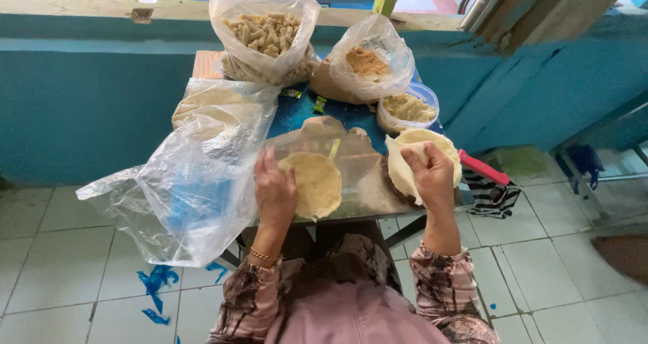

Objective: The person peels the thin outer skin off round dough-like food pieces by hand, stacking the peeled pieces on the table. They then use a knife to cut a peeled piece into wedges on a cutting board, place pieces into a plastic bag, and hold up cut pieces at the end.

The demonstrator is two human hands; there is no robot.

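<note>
Right hand [432, 175] grips wrapper [405, 172]; tub [426, 94] holds filling [408, 106].

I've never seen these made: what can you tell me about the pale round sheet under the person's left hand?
The round dough wrapper is thin, pale yellow-cream and soft-looking, with a slightly uneven edge. It lies flat on crumpled clear plastic near the front of the small blue table. The left hand rests on its left edge, fingers pointing away from the person.
</note>
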